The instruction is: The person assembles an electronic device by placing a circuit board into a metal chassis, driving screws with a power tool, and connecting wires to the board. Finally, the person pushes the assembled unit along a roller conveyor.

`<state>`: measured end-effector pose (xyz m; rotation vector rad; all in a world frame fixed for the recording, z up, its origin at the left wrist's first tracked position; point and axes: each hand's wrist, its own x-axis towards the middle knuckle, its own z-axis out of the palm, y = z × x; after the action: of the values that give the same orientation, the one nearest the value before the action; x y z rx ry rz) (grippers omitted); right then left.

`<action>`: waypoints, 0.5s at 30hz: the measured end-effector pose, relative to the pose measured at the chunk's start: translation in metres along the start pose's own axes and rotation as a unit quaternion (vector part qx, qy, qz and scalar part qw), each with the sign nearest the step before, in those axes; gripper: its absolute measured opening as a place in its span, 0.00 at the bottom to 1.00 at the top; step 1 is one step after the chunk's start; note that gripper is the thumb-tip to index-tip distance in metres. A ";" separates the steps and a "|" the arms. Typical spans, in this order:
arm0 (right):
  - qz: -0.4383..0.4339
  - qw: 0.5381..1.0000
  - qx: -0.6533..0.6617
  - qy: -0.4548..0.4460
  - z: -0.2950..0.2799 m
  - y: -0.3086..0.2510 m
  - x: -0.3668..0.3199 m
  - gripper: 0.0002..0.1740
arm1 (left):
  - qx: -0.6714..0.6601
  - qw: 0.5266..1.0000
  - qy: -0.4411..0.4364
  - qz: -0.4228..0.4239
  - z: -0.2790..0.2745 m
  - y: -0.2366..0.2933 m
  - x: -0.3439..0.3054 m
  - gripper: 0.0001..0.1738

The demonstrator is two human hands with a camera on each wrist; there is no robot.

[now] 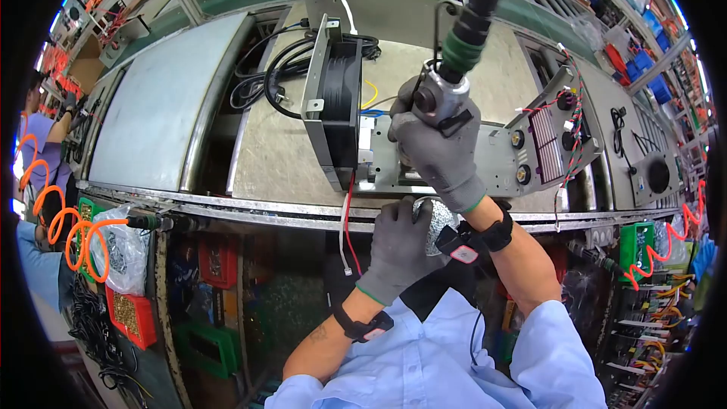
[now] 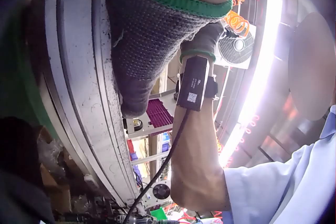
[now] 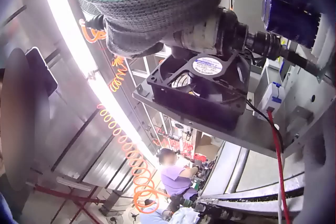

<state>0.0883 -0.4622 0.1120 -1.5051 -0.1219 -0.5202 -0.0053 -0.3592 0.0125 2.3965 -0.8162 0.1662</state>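
My gloved right hand grips a pneumatic screwdriver with a green-and-black coupling and an orange hose on top. In the right wrist view the tool's dark shaft reaches toward the metal chassis. A black fan stands upright on the chassis, left of the tool. My gloved left hand is at the bench's front edge, fingers beside a silvery, speckled mass partly covered by the right wrist. I cannot tell whether the left fingers hold anything.
A metal panel with purple vents and loose wires lies to the right. Coiled black cables lie behind the fan. Red and white wires hang over the bench edge. A red bin of small brass-coloured parts stands at lower left.
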 end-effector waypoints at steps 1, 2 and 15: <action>-0.008 1.000 0.008 0.003 0.001 0.001 0.000 0.10 | 0.000 1.000 0.007 0.000 0.001 0.001 -0.001 0.48; -0.013 1.000 0.014 -0.006 0.000 0.002 0.001 0.10 | 0.000 1.000 0.015 0.001 0.002 0.001 -0.001 0.47; -0.041 0.999 -0.026 -0.022 -0.003 0.011 0.003 0.11 | 0.011 0.999 0.036 0.028 0.005 0.001 -0.005 0.48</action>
<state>0.0943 -0.4657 0.1031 -1.5679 -0.2055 -0.5602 -0.0105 -0.3600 0.0076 2.3750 -0.8523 0.2824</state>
